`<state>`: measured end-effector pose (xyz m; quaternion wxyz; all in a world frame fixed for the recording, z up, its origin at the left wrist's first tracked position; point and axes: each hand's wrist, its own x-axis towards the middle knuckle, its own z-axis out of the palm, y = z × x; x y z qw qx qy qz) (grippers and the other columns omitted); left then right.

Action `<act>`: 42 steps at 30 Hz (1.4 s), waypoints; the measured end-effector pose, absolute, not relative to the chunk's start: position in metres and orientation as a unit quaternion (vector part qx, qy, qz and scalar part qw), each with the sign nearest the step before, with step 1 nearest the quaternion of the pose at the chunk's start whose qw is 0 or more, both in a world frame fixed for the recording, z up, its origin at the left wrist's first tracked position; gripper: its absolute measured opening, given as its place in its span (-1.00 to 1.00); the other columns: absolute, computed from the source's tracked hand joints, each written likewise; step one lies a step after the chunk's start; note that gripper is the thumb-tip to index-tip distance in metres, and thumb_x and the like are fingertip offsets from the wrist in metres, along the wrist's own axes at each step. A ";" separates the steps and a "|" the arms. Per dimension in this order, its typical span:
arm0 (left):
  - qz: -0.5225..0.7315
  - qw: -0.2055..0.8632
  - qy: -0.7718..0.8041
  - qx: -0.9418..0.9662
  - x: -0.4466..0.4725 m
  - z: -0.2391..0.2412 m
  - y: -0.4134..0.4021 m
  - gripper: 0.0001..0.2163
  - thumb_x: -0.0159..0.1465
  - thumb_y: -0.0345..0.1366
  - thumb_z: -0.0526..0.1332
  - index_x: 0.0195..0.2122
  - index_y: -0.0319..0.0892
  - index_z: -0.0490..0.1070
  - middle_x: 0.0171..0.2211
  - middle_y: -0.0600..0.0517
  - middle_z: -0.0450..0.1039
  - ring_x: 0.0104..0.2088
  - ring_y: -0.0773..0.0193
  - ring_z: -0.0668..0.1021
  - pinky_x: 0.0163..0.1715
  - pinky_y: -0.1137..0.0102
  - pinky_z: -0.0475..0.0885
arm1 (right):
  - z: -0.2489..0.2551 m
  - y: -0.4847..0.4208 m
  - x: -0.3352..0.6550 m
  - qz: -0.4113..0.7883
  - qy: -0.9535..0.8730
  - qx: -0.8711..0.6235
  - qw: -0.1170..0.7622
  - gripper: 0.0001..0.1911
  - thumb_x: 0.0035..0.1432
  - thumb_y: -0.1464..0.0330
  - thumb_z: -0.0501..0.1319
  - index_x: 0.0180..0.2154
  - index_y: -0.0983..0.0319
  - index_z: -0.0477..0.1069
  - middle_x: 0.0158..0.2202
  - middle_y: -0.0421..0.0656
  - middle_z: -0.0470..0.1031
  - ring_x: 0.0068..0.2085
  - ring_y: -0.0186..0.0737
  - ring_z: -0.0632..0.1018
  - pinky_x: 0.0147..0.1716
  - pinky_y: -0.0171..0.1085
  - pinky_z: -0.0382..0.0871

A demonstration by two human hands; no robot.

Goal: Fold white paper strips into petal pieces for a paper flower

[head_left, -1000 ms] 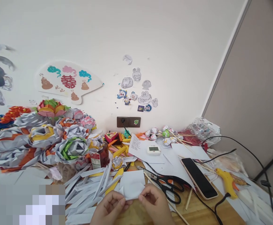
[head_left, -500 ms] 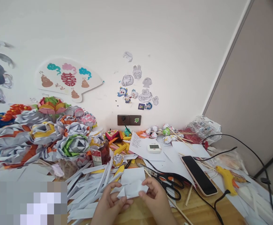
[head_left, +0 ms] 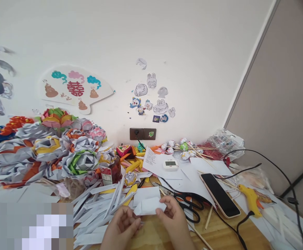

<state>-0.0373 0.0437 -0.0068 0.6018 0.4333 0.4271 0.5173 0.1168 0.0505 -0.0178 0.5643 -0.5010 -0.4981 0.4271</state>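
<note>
My left hand [head_left: 121, 227] and my right hand [head_left: 172, 219] are low in the middle of the view, over a wooden table [head_left: 219, 236]. Between them they pinch a small folded white paper [head_left: 149, 206], the left at its lower left corner, the right at its right end. Both hands have fingers closed on the paper. A second white sheet [head_left: 146, 193] lies just behind it. Black-handled scissors [head_left: 186, 203] lie right beside my right hand.
A heap of folded white and yellow paper strips [head_left: 101, 205] lies left of my hands. Large paper flowers [head_left: 49, 152] are piled at left. A phone [head_left: 219, 200], a yellow glue gun [head_left: 252, 199] with cables, skewers [head_left: 193, 149], and a small white device [head_left: 170, 165] lie to the right.
The folded paper has shifted slightly up and right between my hands and looks more flattened; my left fingers have slid lower on it. The view barely moved.
</note>
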 end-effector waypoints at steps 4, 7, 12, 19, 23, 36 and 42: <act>0.537 0.585 0.444 0.416 -0.036 -0.007 0.040 -0.72 -0.16 -0.22 0.32 -0.51 -0.14 0.22 -0.67 0.18 0.38 -0.61 0.35 0.44 -0.60 0.48 0.33 | -0.020 0.049 0.111 0.439 -0.497 -0.482 0.573 -0.80 -0.20 0.44 0.19 -0.41 0.25 0.25 -0.48 -0.20 0.40 -0.53 -0.33 0.32 -0.54 -0.39 0.20; 0.532 0.577 0.455 0.420 -0.036 -0.005 0.039 -0.76 -0.14 -0.19 0.30 -0.55 -0.14 0.25 -0.71 0.16 0.40 -0.62 0.33 0.43 -0.58 0.46 0.35 | -0.020 0.047 0.108 0.453 -0.491 -0.467 0.579 -0.80 -0.18 0.44 0.19 -0.39 0.24 0.25 -0.47 -0.20 0.41 -0.51 -0.33 0.35 -0.53 -0.40 0.22; 0.510 0.549 0.497 0.438 -0.038 0.000 0.039 -0.78 -0.18 -0.16 0.30 -0.66 -0.16 0.30 -0.70 0.08 0.47 -0.59 0.29 0.47 -0.53 0.46 0.37 | -0.015 0.045 0.109 0.465 -0.469 -0.460 0.593 -0.80 -0.22 0.41 0.22 -0.43 0.24 0.26 -0.54 -0.23 0.41 -0.53 -0.31 0.38 -0.56 -0.40 0.23; 0.502 0.565 0.477 0.449 -0.036 -0.008 0.038 -0.76 -0.12 -0.13 0.26 -0.64 -0.18 0.28 -0.66 0.06 0.46 -0.58 0.29 0.46 -0.51 0.42 0.37 | -0.011 0.045 0.110 0.446 -0.474 -0.472 0.594 -0.82 -0.23 0.42 0.20 -0.45 0.24 0.27 -0.57 -0.25 0.38 -0.56 -0.33 0.35 -0.59 -0.41 0.19; 0.526 0.604 0.418 0.429 -0.033 -0.009 0.039 -0.71 -0.15 -0.23 0.32 -0.55 -0.14 0.16 -0.60 0.16 0.40 -0.55 0.34 0.45 -0.52 0.44 0.36 | -0.015 0.044 0.111 0.415 -0.518 -0.481 0.572 -0.84 -0.21 0.47 0.17 -0.44 0.25 0.28 -0.54 -0.24 0.36 -0.54 -0.34 0.32 -0.57 -0.41 0.18; 0.506 0.623 0.405 0.437 -0.034 -0.015 0.041 -0.70 -0.14 -0.28 0.32 -0.43 -0.13 0.20 -0.47 0.12 0.36 -0.57 0.38 0.41 -0.55 0.45 0.31 | -0.019 0.042 0.106 0.564 -0.510 -0.371 0.533 -0.55 -0.18 0.46 0.19 -0.19 0.23 0.09 -0.43 -0.20 0.41 -0.43 -0.27 0.43 -0.44 -0.33 0.24; 0.422 0.599 0.440 0.520 -0.031 -0.005 0.035 -0.78 -0.08 -0.20 0.26 -0.47 -0.20 0.32 -0.61 0.11 0.34 -0.59 0.35 0.38 -0.58 0.48 0.28 | -0.021 0.040 0.104 0.559 -0.517 -0.394 0.514 -0.58 -0.22 0.51 0.15 -0.21 0.23 0.16 -0.54 -0.29 0.36 -0.49 -0.31 0.42 -0.51 -0.38 0.22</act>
